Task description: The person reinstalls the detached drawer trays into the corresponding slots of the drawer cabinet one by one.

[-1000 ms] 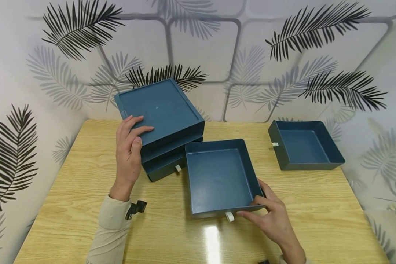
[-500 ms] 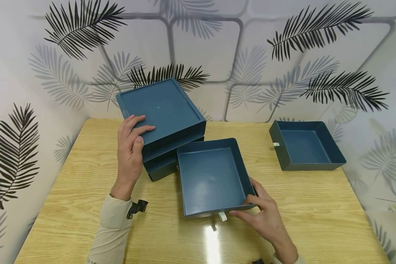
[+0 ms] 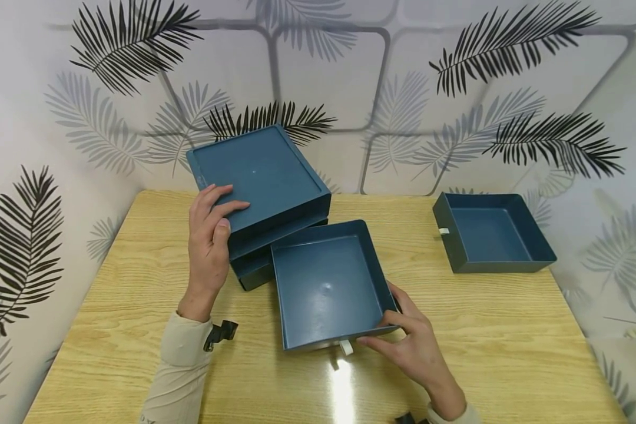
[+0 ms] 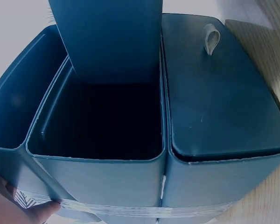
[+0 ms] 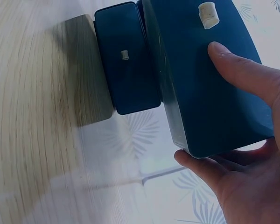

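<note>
A dark blue cabinet (image 3: 265,171) with stacked drawer slots stands at the back left of the table. On its top, near the left front edge, rests my left hand (image 3: 206,247), fingers spread over the top and thumb at the side. My right hand (image 3: 408,341) grips the front right corner of a blue drawer (image 3: 325,288), thumb on the front face beside its white pull tab (image 3: 346,347). In the left wrist view the drawer (image 4: 109,42) reaches into the middle slot (image 4: 105,121). The slot at the top (image 4: 21,98) is empty; the bottom one holds a drawer (image 4: 224,93) with a loop tab.
Another blue drawer (image 3: 490,235) with a white tab sits at the back right of the wooden table (image 3: 509,341). A leaf-patterned wall covering (image 3: 328,76) rises behind the table's back edge.
My right hand has moved left with the drawer, bringing it toward the cabinet and over the front of the lower drawer. My left hand and the cabinet stay put.
</note>
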The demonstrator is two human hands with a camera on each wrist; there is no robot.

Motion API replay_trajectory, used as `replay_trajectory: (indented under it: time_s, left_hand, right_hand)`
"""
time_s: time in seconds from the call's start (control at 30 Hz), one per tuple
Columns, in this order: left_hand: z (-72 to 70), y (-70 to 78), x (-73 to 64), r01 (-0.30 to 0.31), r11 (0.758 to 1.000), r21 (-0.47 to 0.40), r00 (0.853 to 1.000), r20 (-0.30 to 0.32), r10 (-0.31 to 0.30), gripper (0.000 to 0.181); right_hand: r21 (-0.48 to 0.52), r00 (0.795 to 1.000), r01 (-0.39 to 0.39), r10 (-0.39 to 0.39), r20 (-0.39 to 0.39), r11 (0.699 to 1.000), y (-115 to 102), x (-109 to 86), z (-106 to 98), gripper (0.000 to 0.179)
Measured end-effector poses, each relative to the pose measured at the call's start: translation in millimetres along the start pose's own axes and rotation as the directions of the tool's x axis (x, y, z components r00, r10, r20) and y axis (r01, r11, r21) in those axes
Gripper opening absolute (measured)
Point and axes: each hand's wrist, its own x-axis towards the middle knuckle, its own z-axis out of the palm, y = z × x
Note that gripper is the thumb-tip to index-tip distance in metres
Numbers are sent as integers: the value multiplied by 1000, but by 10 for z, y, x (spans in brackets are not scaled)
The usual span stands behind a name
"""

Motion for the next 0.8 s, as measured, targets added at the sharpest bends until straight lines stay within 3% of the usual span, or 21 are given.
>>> replay_trajectory:
  time_s: [0.8]
  left_hand:
    - [-1,3,-1,1,1000,1,1000,-1,-1,40]
  right_hand:
    - [24,1000,6,-7,20,1000,-20,41,91,38]
